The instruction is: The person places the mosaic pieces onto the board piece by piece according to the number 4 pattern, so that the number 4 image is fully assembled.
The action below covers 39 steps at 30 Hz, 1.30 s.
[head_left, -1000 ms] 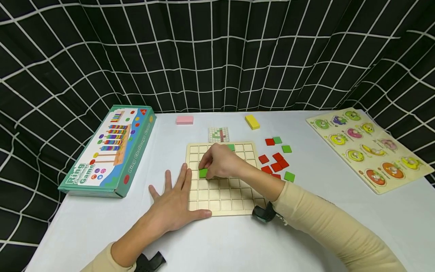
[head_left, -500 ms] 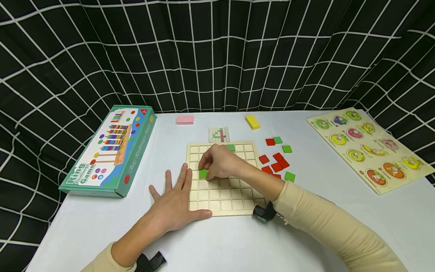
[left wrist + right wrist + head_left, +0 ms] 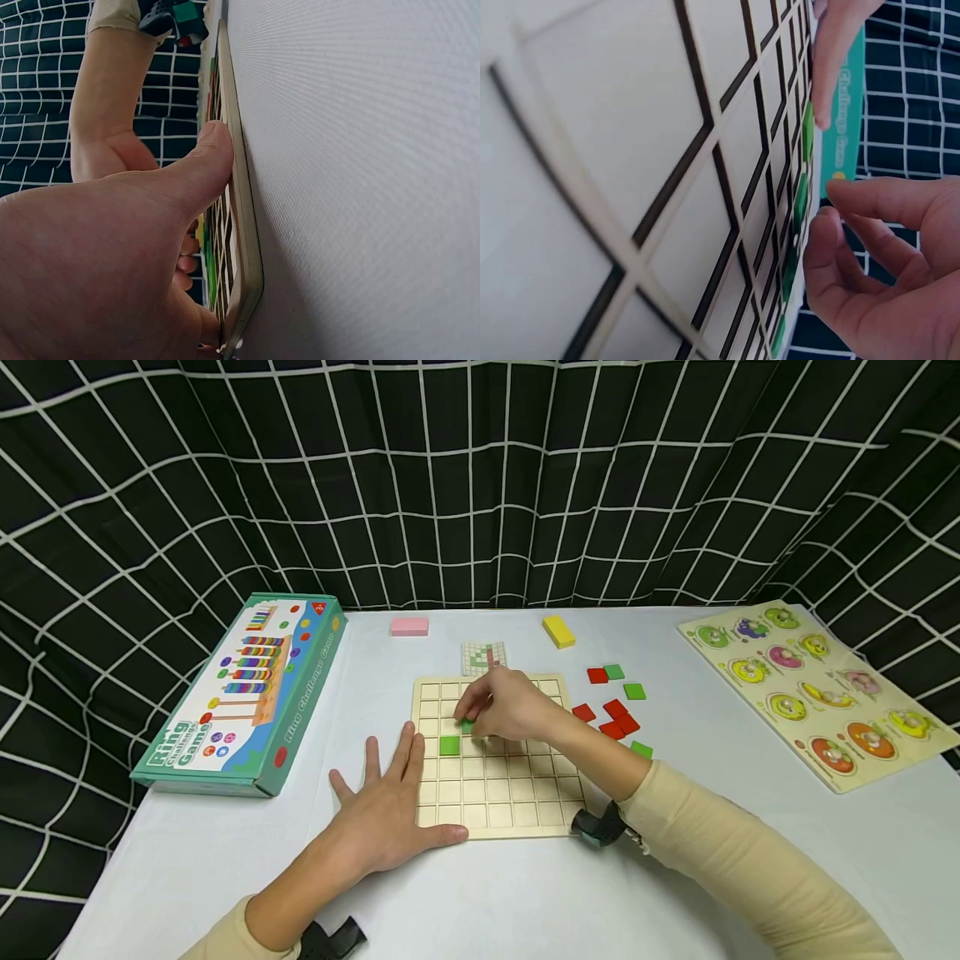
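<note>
A pale wooden grid board [image 3: 487, 791] lies flat on the white cloth. My left hand [image 3: 377, 822] rests spread at the board's left side, its thumb on the near edge; in the left wrist view that thumb [image 3: 214, 150] presses the rim. Over the upper part of the board hovers my right hand [image 3: 513, 706], fingers bent and nothing visible between them. Just below it sits a green square tile [image 3: 450, 745] in a left-hand cell, and another green tile [image 3: 467, 727] shows partly under the fingertips. In the right wrist view several green tiles [image 3: 800, 202] line the board's far cells.
Loose red tiles [image 3: 612, 730] and green tiles [image 3: 634, 692] lie right of the board. Behind it are a small pattern card [image 3: 480, 657], a pink block [image 3: 409, 627] and a yellow block [image 3: 558, 632]. A ring game box [image 3: 247, 693] stands left, a fruit puzzle board [image 3: 817, 693] right.
My right hand has let go of the green tile on the left and moved slightly up and right, uncovering that tile in its cell. My left hand stays in place.
</note>
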Each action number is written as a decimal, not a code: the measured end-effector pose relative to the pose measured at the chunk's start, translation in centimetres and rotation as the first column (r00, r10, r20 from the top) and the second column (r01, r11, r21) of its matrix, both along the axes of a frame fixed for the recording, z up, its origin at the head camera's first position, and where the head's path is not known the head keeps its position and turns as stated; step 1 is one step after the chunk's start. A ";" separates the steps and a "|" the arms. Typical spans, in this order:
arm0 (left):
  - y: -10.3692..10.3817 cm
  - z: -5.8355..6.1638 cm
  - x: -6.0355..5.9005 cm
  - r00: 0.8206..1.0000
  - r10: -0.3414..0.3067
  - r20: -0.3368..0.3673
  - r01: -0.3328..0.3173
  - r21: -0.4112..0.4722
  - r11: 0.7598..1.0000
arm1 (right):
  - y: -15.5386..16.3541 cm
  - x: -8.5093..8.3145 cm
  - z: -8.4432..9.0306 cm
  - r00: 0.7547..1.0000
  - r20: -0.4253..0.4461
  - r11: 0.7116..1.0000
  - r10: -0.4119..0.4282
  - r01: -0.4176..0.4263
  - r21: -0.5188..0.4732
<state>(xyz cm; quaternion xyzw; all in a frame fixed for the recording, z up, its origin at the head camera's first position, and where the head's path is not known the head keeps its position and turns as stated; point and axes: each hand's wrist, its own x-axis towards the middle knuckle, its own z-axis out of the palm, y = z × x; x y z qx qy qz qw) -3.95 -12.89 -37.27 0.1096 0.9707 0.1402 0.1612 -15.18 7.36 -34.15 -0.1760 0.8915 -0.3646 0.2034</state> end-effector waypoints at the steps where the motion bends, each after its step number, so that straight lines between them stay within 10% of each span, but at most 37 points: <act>1: 0.0 0.0 0.0 1.000 0.001 0.000 -0.001 0.000 1.000 | 0.1 0.0 0.0 1.000 -0.004 1.000 -0.005 0.005 0.000; 39: 0.0 0.1 0.2 1.000 0.002 0.002 -0.002 0.003 1.000 | -0.2 0.1 -0.8 0.992 -0.101 0.995 -0.070 0.077 0.068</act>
